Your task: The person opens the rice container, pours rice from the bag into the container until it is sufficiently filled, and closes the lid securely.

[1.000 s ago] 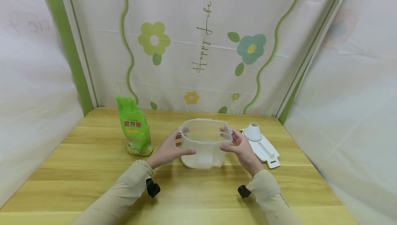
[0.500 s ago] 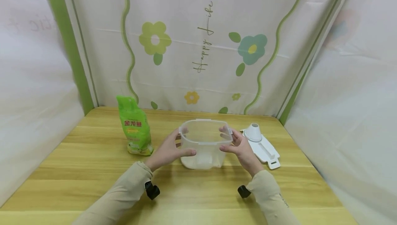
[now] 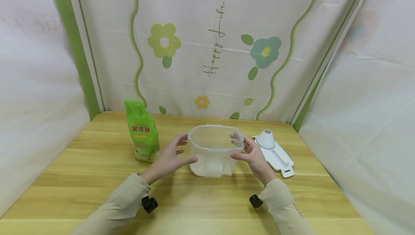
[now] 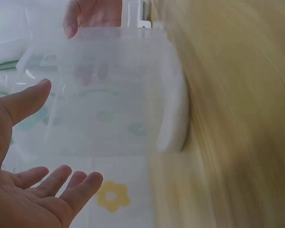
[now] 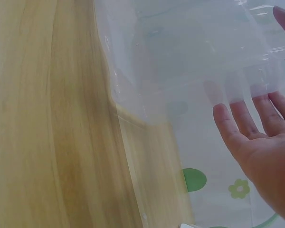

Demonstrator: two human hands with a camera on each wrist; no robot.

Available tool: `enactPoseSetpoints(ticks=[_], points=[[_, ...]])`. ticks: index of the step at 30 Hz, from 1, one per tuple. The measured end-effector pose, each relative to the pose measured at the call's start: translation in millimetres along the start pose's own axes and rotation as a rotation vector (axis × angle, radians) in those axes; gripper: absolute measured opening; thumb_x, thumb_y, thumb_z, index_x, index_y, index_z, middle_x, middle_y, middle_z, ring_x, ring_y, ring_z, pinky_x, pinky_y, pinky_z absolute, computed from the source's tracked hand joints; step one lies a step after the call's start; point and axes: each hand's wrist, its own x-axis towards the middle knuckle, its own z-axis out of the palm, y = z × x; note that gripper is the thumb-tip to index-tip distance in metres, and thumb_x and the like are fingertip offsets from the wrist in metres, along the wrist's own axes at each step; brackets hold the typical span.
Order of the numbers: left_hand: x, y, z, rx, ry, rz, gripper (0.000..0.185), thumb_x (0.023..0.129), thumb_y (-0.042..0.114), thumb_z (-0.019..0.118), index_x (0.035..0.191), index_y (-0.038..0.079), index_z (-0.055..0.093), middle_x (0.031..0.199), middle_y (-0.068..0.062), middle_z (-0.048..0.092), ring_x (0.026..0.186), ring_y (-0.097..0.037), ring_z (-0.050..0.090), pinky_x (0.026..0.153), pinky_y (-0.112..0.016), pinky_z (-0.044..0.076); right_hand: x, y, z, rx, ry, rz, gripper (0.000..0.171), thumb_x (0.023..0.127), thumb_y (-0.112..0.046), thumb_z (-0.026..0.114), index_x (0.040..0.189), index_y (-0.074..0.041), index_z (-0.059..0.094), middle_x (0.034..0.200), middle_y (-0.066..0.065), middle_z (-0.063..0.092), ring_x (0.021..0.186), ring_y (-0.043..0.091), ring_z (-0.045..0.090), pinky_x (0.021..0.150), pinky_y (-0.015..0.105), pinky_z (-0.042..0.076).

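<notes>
A clear plastic container (image 3: 214, 157) with a wide rim stands upright on the wooden table, whitish at its base. My left hand (image 3: 172, 157) has its fingers spread beside the container's left side; in the left wrist view, thumb and fingertips stand apart from the wall. At the other side my right hand (image 3: 254, 157) holds the container, thumb at the front and fingers round the right side. The right fingers (image 5: 266, 116) overlap the clear wall in the right wrist view. Right of that hand lies a white plastic lid (image 3: 275, 156) with a cone-shaped spout (image 3: 266, 139).
A green printed bag (image 3: 142, 130) stands upright left of the container, close behind my left hand. The wooden table (image 3: 207, 206) ends at a white flowered curtain (image 3: 194, 76) at the back, with pale sheets (image 3: 363, 102) on both sides.
My left hand has drawn back to the left, off the container it held, and its fingers have spread. The right hand and the container have stayed put.
</notes>
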Motion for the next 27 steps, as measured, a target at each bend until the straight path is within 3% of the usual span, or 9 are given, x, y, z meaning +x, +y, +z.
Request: enactPoseSetpoints(ticks=[5,12,20,24,27], points=[[-13.2,3.9,-17.2,0.095,0.034,0.073,0.075,0.084,0.033,0.081,0.144,0.007,0.043,0.143,-0.01,0.047,0.127,-0.03,0.046,0.098,-0.044,0.047,-1,-1,0,-0.009,-0.001,0.009,0.072,0.082,-0.005,0.079,0.145,-0.004,0.044,0.147,0.012,0.045,0.136,0.034,0.036,0.097,0.039,0.047],[-26.2,10.6,-37.5,0.093,0.105,0.155,0.059,0.088,0.029,0.077,0.138,0.011,0.051,0.139,-0.005,0.051,0.126,-0.026,0.047,0.097,-0.043,0.049,-1,0,0,-0.001,-0.005,0.001,0.071,0.083,-0.002,0.077,0.146,-0.003,0.044,0.147,0.014,0.044,0.136,0.034,0.037,0.097,0.039,0.047],[-39.0,12.8,-51.6,0.221,0.359,0.261,0.036,0.086,0.018,0.079,0.117,0.005,0.065,0.116,-0.005,0.065,0.102,-0.024,0.063,0.08,-0.028,0.056,0,3,-1,0.005,-0.01,-0.005,0.071,0.084,-0.001,0.076,0.146,-0.003,0.042,0.149,0.018,0.04,0.137,0.034,0.036,0.096,0.039,0.047],[-45.8,10.5,-61.9,0.254,0.519,0.258,0.031,0.082,0.016,0.083,0.105,0.002,0.068,0.103,-0.007,0.068,0.086,-0.026,0.068,0.071,-0.021,0.056,-1,3,-1,0.008,-0.007,-0.004,0.072,0.083,-0.003,0.077,0.147,-0.004,0.043,0.148,0.014,0.043,0.137,0.033,0.036,0.097,0.038,0.047],[-49.6,6.3,-71.3,0.239,0.631,0.222,0.032,0.079,0.015,0.085,0.101,0.0,0.067,0.099,-0.008,0.068,0.085,-0.025,0.067,0.071,-0.02,0.056,-1,2,-1,0.003,-0.006,-0.011,0.073,0.083,-0.003,0.077,0.147,-0.003,0.042,0.148,0.013,0.044,0.136,0.033,0.036,0.096,0.038,0.048]])
